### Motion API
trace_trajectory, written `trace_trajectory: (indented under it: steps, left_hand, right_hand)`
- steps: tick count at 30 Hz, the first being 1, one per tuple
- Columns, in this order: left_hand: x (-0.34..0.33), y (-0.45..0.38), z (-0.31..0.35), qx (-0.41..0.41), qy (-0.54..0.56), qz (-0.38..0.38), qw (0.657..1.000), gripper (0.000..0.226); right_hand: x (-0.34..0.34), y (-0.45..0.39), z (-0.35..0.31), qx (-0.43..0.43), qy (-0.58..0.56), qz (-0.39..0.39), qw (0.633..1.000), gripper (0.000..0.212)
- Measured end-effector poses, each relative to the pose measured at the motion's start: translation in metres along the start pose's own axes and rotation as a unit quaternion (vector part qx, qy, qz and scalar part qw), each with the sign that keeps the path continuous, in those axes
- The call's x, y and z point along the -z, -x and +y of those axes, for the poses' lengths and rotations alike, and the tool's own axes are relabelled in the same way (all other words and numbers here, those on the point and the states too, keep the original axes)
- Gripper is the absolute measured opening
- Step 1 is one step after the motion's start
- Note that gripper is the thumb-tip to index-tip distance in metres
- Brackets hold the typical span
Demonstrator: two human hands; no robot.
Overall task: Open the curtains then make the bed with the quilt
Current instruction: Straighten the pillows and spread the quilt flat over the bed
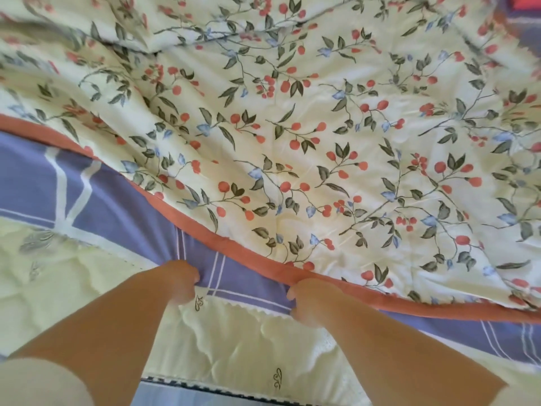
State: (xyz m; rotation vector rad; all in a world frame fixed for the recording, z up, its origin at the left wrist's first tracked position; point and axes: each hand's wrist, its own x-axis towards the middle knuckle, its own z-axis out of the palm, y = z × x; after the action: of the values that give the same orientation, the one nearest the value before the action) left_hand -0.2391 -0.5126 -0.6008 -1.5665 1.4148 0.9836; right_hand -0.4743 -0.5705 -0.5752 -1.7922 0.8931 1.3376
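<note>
Both hands are low in the middle of the frame, side by side. The left hand [178,281] is pinched shut on the purple sheet [117,206]. The right hand [313,300] is closed on cloth right at the quilt's orange edge [234,247]; I cannot tell if it holds sheet or quilt. The quilt [307,127] spreads up and away, filling the top and right. Its edge runs from left down to right, so the right hand is nearer.

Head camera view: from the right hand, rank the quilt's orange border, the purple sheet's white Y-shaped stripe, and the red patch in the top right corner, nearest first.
1. Orange border: touching the right hand, just above it.
2. White Y-shaped stripe: far left on the purple sheet.
3. Red patch: top right corner, beyond the quilt.
</note>
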Motion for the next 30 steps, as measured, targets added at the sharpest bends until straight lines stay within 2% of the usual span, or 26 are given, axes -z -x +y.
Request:
trace_trajectory:
  steps: [4,6,9,16,18,21,24,27,30]
  left_hand:
    - [0.017,0.002,-0.034,0.047,0.167,0.075,0.982,0.038]
    - [0.030,-0.010,-0.052,0.085,0.227,0.137,0.960,0.040]
    - [0.041,-0.027,-0.085,0.089,0.278,0.185,0.938,0.043]
    - [0.056,-0.047,-0.209,0.045,0.182,0.240,0.953,0.043]
    - [0.058,-0.045,-0.260,0.042,0.181,0.260,0.948,0.044]
    - [0.068,-0.050,-0.322,0.048,0.137,0.298,0.944,0.055]
    - [0.086,-0.064,-0.356,0.058,0.092,0.322,0.941,0.055]
    - [0.100,-0.088,-0.366,0.033,0.066,0.337,0.939,0.051]
    - [0.111,-0.100,-0.362,0.047,0.034,0.343,0.938,0.041]
  right_hand:
    - [0.018,0.008,-0.007,0.020,-0.073,0.164,0.984,0.032]
    - [0.030,0.011,-0.016,0.036,-0.094,0.207,0.973,0.030]
    - [0.057,0.008,-0.044,0.055,-0.136,0.268,0.952,0.035]
    - [0.138,-0.056,-0.161,0.052,-0.187,0.371,0.908,0.056]
    - [0.157,-0.084,-0.203,0.032,-0.192,0.371,0.908,0.061]
    - [0.173,-0.110,-0.244,-0.044,-0.177,0.354,0.917,0.071]
    - [0.174,-0.125,-0.255,-0.102,-0.173,0.358,0.912,0.070]
    - [0.173,-0.135,-0.253,-0.120,-0.164,0.367,0.908,0.065]
    - [0.179,-0.140,-0.250,-0.125,-0.154,0.375,0.906,0.065]
